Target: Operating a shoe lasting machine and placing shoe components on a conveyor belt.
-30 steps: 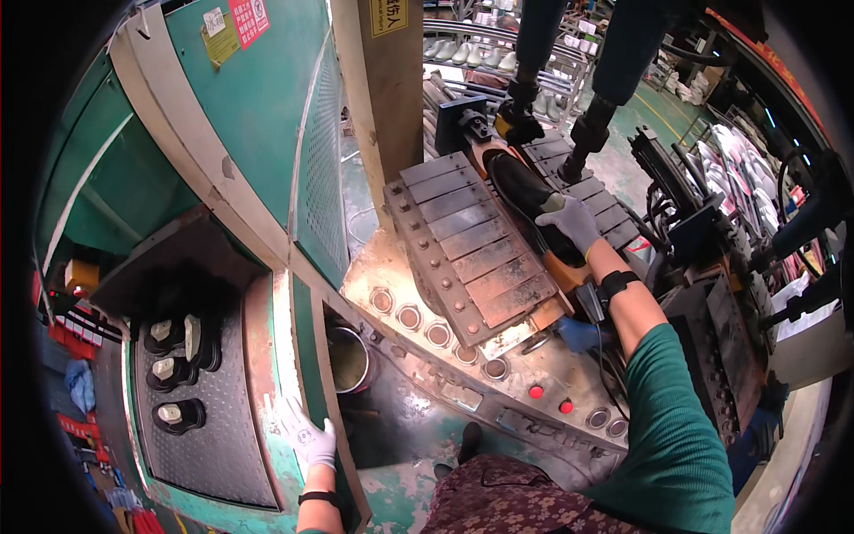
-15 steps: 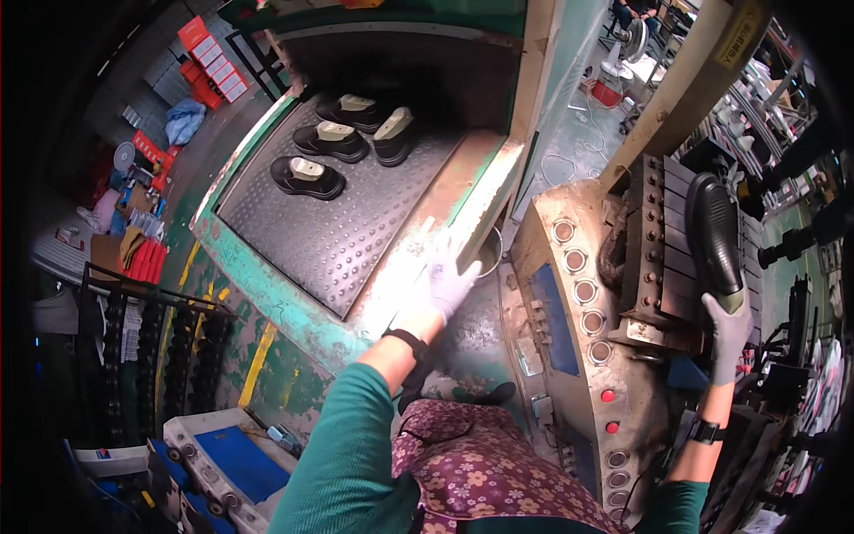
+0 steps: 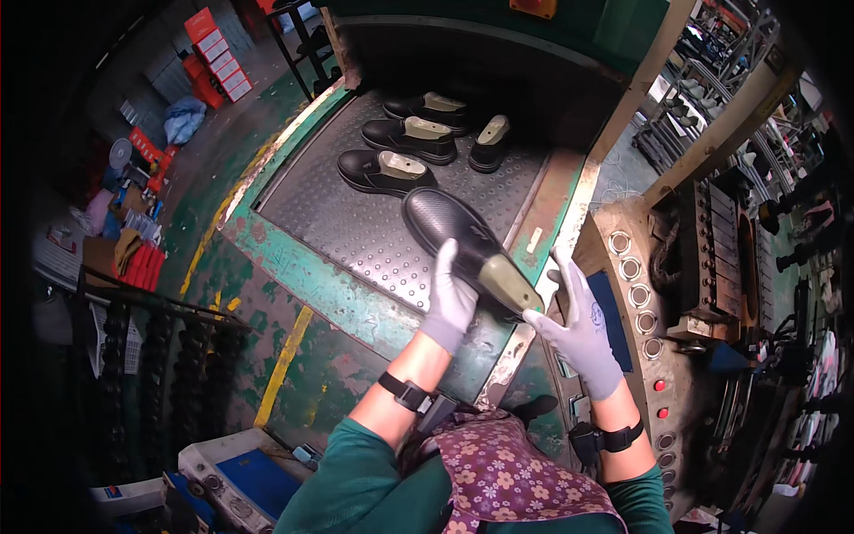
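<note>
My left hand (image 3: 452, 298), in a pale glove, grips a black shoe (image 3: 449, 230) on a tan last, sole turned up, over the studded metal platform (image 3: 356, 231). My right hand (image 3: 578, 325), also gloved, touches the tan heel end of the last with fingers spread. Three more black shoes on tan lasts (image 3: 400, 147) stand in a row at the back of the platform.
A green machine frame (image 3: 338, 298) edges the platform. To the right is a metal panel with round buttons (image 3: 633, 267) and a dark mould block (image 3: 721, 258). Red boxes (image 3: 213, 53) and a blue bag sit on the floor at far left. A blue-topped machine (image 3: 240, 467) stands at lower left.
My view has swung toward the platform. My right hand has left the mould on the right, and the black shoe is now held over the platform by both hands.
</note>
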`<state>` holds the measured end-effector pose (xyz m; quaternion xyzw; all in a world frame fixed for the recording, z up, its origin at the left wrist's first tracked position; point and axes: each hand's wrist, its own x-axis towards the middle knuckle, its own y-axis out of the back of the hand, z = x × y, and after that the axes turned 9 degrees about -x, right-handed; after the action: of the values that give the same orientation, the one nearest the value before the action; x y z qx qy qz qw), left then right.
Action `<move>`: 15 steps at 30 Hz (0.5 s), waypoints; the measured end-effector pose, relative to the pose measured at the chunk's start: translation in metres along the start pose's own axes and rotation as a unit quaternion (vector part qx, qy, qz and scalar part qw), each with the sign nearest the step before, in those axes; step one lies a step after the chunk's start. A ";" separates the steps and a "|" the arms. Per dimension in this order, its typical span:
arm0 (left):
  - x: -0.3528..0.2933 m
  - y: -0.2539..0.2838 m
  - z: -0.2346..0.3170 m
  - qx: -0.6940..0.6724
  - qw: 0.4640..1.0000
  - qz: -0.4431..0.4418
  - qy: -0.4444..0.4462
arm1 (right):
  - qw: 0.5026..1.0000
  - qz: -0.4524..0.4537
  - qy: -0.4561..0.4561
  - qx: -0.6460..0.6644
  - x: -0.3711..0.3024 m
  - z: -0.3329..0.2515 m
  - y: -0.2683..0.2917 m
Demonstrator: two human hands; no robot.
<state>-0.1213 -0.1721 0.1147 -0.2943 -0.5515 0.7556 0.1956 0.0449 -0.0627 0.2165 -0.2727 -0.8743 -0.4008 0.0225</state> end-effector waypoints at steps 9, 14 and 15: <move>0.121 0.115 0.246 -0.007 0.978 0.169 -0.122 | 0.964 -0.187 -0.169 -0.090 -0.108 0.016 -0.033; 0.185 0.135 0.265 -0.014 0.980 0.181 -0.081 | 0.949 -0.150 -0.260 -0.094 -0.168 0.033 -0.035; 0.196 0.142 0.254 0.016 0.979 0.179 -0.098 | 0.936 -0.149 -0.299 -0.108 -0.184 0.028 -0.027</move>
<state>-0.4318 -0.2778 -0.0094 -0.3101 -0.4943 0.8120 0.0067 0.1930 -0.1411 0.1316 -0.2472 -0.8230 -0.3914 -0.3292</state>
